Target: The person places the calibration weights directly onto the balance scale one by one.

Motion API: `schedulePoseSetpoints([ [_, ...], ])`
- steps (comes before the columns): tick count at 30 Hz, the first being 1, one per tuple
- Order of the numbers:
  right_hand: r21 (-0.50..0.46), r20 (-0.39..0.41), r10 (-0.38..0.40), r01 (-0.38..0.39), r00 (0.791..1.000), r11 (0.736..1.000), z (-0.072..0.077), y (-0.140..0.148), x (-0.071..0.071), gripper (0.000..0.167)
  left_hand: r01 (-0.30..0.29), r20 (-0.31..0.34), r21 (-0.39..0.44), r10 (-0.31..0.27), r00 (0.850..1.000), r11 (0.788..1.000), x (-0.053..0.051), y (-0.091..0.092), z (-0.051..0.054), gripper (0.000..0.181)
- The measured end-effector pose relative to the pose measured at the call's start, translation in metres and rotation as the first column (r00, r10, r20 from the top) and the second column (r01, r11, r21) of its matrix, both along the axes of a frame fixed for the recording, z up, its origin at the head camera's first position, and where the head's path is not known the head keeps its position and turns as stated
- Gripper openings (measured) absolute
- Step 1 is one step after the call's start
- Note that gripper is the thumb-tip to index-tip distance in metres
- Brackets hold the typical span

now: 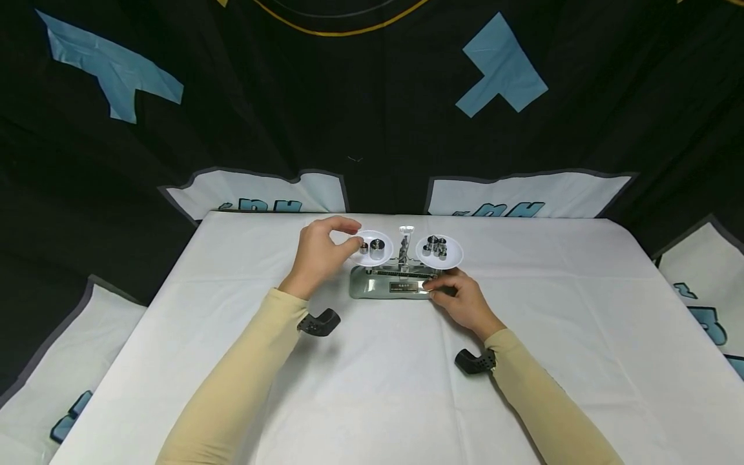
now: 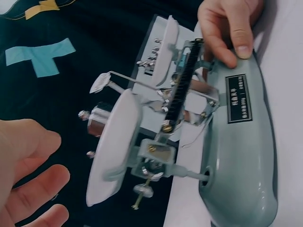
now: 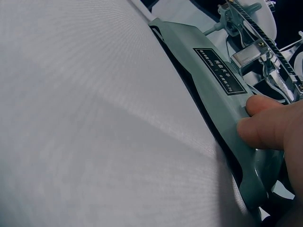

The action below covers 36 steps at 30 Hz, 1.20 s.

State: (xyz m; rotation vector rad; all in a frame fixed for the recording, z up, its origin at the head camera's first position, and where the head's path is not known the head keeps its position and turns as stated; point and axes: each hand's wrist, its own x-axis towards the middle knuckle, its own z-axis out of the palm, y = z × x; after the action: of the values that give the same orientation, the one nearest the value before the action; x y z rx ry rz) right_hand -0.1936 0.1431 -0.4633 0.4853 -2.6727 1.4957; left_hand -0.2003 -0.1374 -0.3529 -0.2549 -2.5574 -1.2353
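Note:
A pan balance with a grey-green base (image 1: 378,292) stands on the table. Its left white pan (image 1: 366,261) carries a large metal weight (image 1: 377,249) and a smaller metal weight (image 1: 363,248). Several small metal weights (image 1: 433,241) stand on the right pan (image 1: 454,250). Beside the left pan is my left hand (image 1: 320,255), thumb and fingers apart; the left wrist view shows nothing between those fingers (image 2: 40,189). My right hand (image 3: 274,125) grips the right end of the base, thumb at its front; some of its fingers are hidden behind the base.
White cloth covers the table (image 1: 372,387). Behind it hangs a black curtain (image 1: 372,116) with pale blue and white patches. A black wrist camera (image 1: 320,322) sits on the left wrist and another black camera (image 1: 474,361) on the right.

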Motion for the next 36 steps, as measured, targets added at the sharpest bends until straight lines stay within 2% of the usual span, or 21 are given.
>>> schedulePoseSetpoints([
  [11,-0.001,0.010,-0.002,0.002,1.000,1.000,-0.001,0.001,0.000,0.016,-0.089,0.035,0.069,0.087,0.996,0.994,-0.002,-0.020,0.001,0.027],
  [17,-0.002,0.019,-0.010,0.010,1.000,1.000,-0.002,0.002,0.001,0.016,-0.130,0.098,0.049,0.125,0.987,0.990,0.002,-0.036,-0.001,0.033],
  [25,-0.010,0.003,-0.016,0.016,1.000,1.000,-0.002,0.005,0.003,0.016,-0.094,0.155,-0.116,0.112,0.982,0.989,0.017,-0.046,0.003,0.050],
  [32,-0.009,-0.009,-0.013,0.013,1.000,1.000,-0.002,0.007,0.003,0.016,-0.056,0.189,-0.183,0.091,0.978,0.982,0.022,-0.046,0.002,0.056],
  [36,-0.007,-0.022,-0.007,0.007,1.000,1.000,-0.002,0.006,0.004,0.016,-0.019,0.244,-0.195,0.067,0.967,0.981,0.025,-0.049,0.003,0.058],
])
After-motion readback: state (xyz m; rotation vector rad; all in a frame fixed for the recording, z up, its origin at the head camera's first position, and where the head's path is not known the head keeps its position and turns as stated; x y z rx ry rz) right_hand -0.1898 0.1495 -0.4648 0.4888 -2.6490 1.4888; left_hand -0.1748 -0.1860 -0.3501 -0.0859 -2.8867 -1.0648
